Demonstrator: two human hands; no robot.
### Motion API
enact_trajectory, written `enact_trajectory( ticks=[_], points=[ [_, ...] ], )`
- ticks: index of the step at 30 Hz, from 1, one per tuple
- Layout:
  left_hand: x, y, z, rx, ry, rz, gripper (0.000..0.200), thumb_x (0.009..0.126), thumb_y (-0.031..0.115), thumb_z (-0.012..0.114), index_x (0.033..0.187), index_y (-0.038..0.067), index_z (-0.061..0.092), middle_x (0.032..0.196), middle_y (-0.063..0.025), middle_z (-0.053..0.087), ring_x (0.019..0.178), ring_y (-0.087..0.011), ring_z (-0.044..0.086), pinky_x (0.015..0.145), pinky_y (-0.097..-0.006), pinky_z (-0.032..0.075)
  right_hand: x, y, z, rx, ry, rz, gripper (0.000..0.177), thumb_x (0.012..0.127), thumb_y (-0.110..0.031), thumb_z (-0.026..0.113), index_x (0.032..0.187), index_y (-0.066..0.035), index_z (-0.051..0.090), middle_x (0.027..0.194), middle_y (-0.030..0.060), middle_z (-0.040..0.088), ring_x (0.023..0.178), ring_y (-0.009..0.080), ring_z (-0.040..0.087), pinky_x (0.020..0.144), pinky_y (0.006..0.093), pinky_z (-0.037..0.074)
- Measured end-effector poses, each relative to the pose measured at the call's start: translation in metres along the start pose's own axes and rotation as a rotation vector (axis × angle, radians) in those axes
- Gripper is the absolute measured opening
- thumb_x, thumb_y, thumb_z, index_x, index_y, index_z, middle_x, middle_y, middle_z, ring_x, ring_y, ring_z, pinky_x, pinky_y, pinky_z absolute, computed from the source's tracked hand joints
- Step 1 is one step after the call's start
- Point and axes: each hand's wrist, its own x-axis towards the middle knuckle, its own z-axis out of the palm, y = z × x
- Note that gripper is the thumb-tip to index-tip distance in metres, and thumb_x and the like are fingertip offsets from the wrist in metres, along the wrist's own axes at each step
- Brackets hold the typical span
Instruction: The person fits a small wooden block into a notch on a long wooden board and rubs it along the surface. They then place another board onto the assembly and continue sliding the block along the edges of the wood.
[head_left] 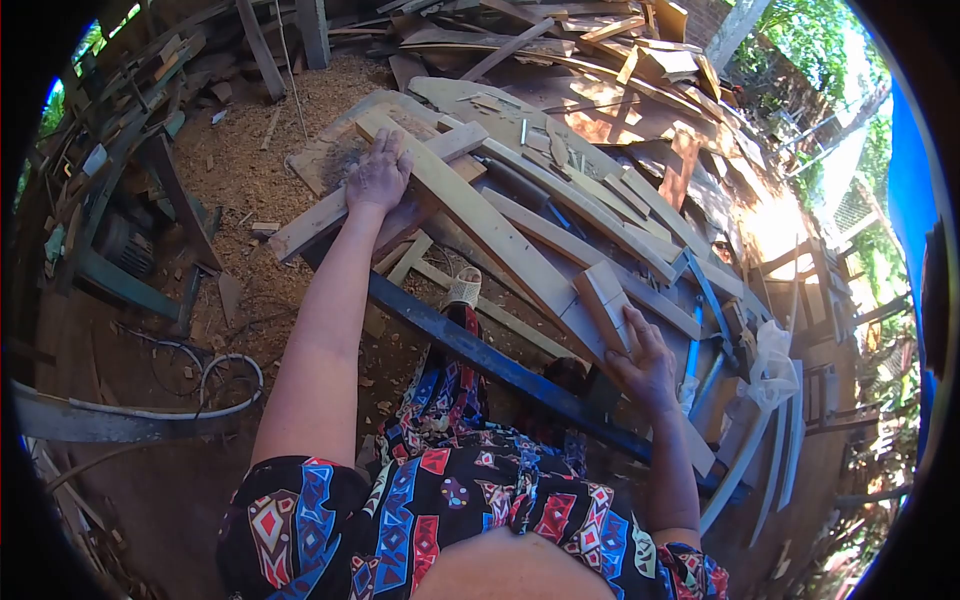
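Observation:
A long pale wooden plank (pixel 480 215) runs diagonally from upper left to lower right in front of me. My left hand (pixel 380 178) grips it near its far end, fingers laid over its edge. Against the plank's nearer part, my right hand (pixel 645 360) holds a short wooden block (pixel 602 300), thumb and fingers around its lower end. Thin dark lines cross the plank beside the block. Beneath the plank's far end lies a crossing wooden piece (pixel 318 222). My right palm hides part of the block's end.
A dark blue metal bar (pixel 470 345) crosses below the plank. Beyond it lie several wooden strips (pixel 620 235) and a blue saw frame (pixel 700 300). A clear plastic bag (pixel 772 365) hangs at right. Sawdust (pixel 260 130) covers the ground, with scrap boards (pixel 560 45) piled behind.

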Motion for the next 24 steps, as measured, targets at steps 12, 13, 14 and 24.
enact_trajectory(
  ticks=[12, 13, 14, 24],
  points=[
    [-0.0006, 0.0011, -0.0018, 0.001, 0.007, 0.001, 0.051, 0.095, 0.046, 0.038, 0.139, 0.021, 0.04, 0.147, -0.0066, 0.037, 0.119, -0.0324, 0.053, 0.097, -0.0506, 0.042, -0.0007, 0.0012, 0.002, -0.013, 0.028, -0.003, 0.068, 0.07, -0.027, 0.073, 0.133, -0.018, 0.051, 0.102, 0.0114, 0.06, 0.092, 0.0335, 0.063, 0.082, 0.0428, 0.049],
    [-0.0006, 0.0012, -0.0015, 0.001, 0.009, 0.001, 0.051, 0.095, 0.046, 0.038, 0.139, 0.021, 0.04, 0.147, -0.0069, 0.037, 0.118, -0.0323, 0.053, 0.097, -0.0506, 0.042, -0.0006, 0.0011, 0.002, -0.014, 0.028, -0.001, 0.068, 0.07, -0.027, 0.073, 0.133, -0.018, 0.051, 0.102, 0.0114, 0.06, 0.092, 0.0335, 0.063, 0.082, 0.0428, 0.049],
    [-0.0008, 0.0013, -0.0011, 0.0, 0.008, 0.001, 0.051, 0.095, 0.046, 0.038, 0.139, 0.021, 0.04, 0.147, -0.0069, 0.037, 0.118, -0.0323, 0.053, 0.097, -0.0506, 0.042, -0.0005, 0.001, 0.0021, -0.012, 0.03, -0.002, 0.068, 0.07, -0.027, 0.073, 0.133, -0.018, 0.051, 0.102, 0.0114, 0.06, 0.092, 0.0335, 0.063, 0.081, 0.0427, 0.049],
    [-0.0023, 0.0017, -0.0026, -0.003, 0.032, 0.009, 0.05, 0.095, 0.045, 0.039, 0.138, 0.02, 0.043, 0.145, -0.0082, 0.039, 0.115, -0.0335, 0.056, 0.094, -0.0507, 0.044, -0.0003, -0.0022, 0.002, -0.001, 0.034, 0.01, 0.068, 0.07, -0.025, 0.073, 0.134, -0.018, 0.051, 0.101, 0.0112, 0.061, 0.092, 0.0334, 0.063, 0.082, 0.0424, 0.049]
  ],
)
